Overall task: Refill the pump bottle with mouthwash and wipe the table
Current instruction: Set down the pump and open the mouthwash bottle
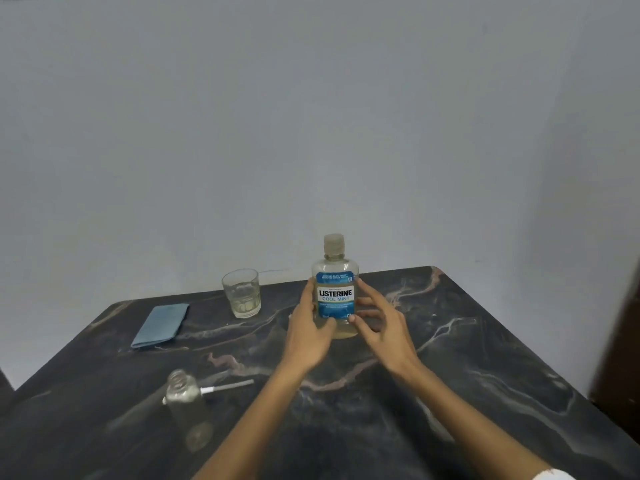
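A clear mouthwash bottle point(334, 287) with a blue label and its cap on stands upright on the dark marble table point(467, 358). My left hand point(308, 336) grips its left side, thumb across the lower front. My right hand point(382, 323) is at the bottle's right side with fingers spread and loosely bent, its fingertips touching the label edge. Near the front left stands a small clear pump bottle point(185, 407) with an open neck. The pump's white tube point(227, 386) lies on the table just behind it. A folded blue cloth point(161, 325) lies at the back left.
A glass tumbler point(242, 292) holding a little pale liquid stands at the back of the table, left of the mouthwash bottle. A grey wall rises behind the table. A dark wooden edge point(620, 358) shows at the far right.
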Demonstrator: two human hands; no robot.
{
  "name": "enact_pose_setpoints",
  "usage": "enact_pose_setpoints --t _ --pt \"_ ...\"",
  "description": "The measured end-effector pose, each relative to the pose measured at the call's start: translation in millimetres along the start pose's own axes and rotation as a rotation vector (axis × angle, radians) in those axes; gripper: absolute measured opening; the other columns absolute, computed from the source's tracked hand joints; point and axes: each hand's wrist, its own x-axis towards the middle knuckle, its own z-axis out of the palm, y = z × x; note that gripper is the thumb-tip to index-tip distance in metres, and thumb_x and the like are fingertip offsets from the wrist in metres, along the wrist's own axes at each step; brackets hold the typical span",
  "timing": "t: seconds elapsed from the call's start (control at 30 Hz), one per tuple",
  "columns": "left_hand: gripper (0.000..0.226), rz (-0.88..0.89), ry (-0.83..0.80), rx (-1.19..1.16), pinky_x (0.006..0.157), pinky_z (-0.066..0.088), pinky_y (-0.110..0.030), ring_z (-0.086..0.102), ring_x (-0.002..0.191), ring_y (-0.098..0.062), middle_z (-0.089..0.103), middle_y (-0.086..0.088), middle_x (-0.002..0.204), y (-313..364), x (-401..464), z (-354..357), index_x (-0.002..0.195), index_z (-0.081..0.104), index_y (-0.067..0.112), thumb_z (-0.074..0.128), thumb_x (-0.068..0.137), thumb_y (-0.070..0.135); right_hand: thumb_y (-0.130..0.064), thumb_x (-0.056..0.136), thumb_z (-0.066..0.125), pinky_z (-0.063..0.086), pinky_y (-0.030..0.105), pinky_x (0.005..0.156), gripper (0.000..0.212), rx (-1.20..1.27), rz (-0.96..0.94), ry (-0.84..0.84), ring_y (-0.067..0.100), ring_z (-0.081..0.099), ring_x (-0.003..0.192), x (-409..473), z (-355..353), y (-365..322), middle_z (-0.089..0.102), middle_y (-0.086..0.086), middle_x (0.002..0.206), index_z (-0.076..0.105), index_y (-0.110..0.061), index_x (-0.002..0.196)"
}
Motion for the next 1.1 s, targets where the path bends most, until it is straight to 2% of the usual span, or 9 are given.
enact_pose_setpoints --t 0.1,0.27,0.33,0.47,0.67,0.8,0.87,1.0,1.1 --pt "0.074 0.044 0.016 0.011 0.105 0.042 -0.042 0.044 0.128 -0.016 0.043 -0.003 0.143 -6 -28 -16 0.148 0.017 0.032 0.058 0.090 0.012 -0.020 0.089 0.066 0.052 0.011 0.076 0.061 0.045 0.003 -0.008 -0.003 0.061 0.100 -25 4 -18 0.059 -0.020 0.111 0.036 -0.053 0.130" --pt "0.072 0.111 0.042 -0.041 0.101 0.045 -0.034 0.049 0.120 -0.010 0.048 -0.004 0.134 -22 -68 -26 0.146 0.019 0.037 0.062 0.089 0.027 -0.017 0.087 0.069 0.053 0.016 0.076 0.062 0.124 0.018 0.002 0.005 0.064 0.101 -61 11 -29 0.065 -0.013 0.108 0.043 -0.051 0.131" --pt "0.071 0.114 0.045 -0.120 0.098 0.048 -0.032 0.052 0.120 -0.010 0.050 -0.004 0.132 -30 -81 -27 0.144 0.022 0.039 0.063 0.088 0.025 -0.015 0.086 0.069 0.054 0.019 0.076 0.061 0.145 0.019 0.001 0.009 0.064 0.101 -73 16 -32 0.066 -0.010 0.107 0.045 -0.048 0.131" --pt "0.066 0.102 0.077 -0.241 0.083 0.051 -0.017 0.060 0.107 -0.005 0.057 0.001 0.116 -41 -97 -31 0.132 0.030 0.047 0.065 0.086 0.015 -0.009 0.086 0.068 0.054 0.020 0.078 0.061 0.152 0.013 -0.002 0.011 0.064 0.102 -90 27 -34 0.065 -0.013 0.108 0.045 -0.045 0.130" --pt "0.064 0.055 0.074 -0.281 0.074 0.052 -0.015 0.065 0.096 -0.001 0.060 0.001 0.103 -55 -101 -35 0.136 0.034 0.036 0.062 0.086 0.006 -0.010 0.084 0.069 0.055 0.023 0.077 0.063 0.101 0.028 -0.044 0.011 0.064 0.097 -101 32 -29 0.061 -0.015 0.104 0.043 -0.051 0.123" --pt "0.065 0.045 0.035 -0.280 0.076 0.052 -0.015 0.065 0.096 0.000 0.061 0.003 0.100 -62 -101 -33 0.125 0.035 0.048 0.062 0.086 0.004 -0.007 0.082 0.069 0.056 0.030 0.080 0.069 0.031 0.044 -0.069 0.012 0.063 0.095 -104 30 -23 0.059 -0.009 0.101 0.037 -0.056 0.119" --pt "0.065 0.034 0.019 -0.300 0.076 0.053 -0.017 0.066 0.096 -0.003 0.062 0.005 0.098 -65 -100 -30 0.125 0.037 0.047 0.063 0.085 0.003 -0.005 0.083 0.066 0.055 0.034 0.083 0.072 0.005 0.046 -0.090 0.011 0.061 0.095 -104 29 -20 0.057 -0.008 0.103 0.034 -0.057 0.119" --pt "0.055 0.033 -0.022 -0.364 0.077 0.053 -0.019 0.067 0.100 -0.011 0.065 0.001 0.108 -74 -98 -30 0.127 0.049 0.028 0.065 0.083 -0.001 0.000 0.083 0.062 0.055 0.033 0.083 0.076 -0.025 0.016 -0.108 0.010 0.060 0.096 -103 30 -18 0.055 -0.010 0.103 0.030 -0.058 0.119" --pt "0.047 0.037 -0.070 -0.366 0.077 0.052 -0.017 0.067 0.101 -0.009 0.064 -0.006 0.113 -76 -95 -33 0.116 0.055 0.027 0.067 0.081 -0.001 0.002 0.084 0.060 0.055 0.031 0.084 0.078 -0.042 -0.003 -0.126 0.008 0.059 0.099 -103 31 -18 0.054 -0.010 0.106 0.026 -0.059 0.119"
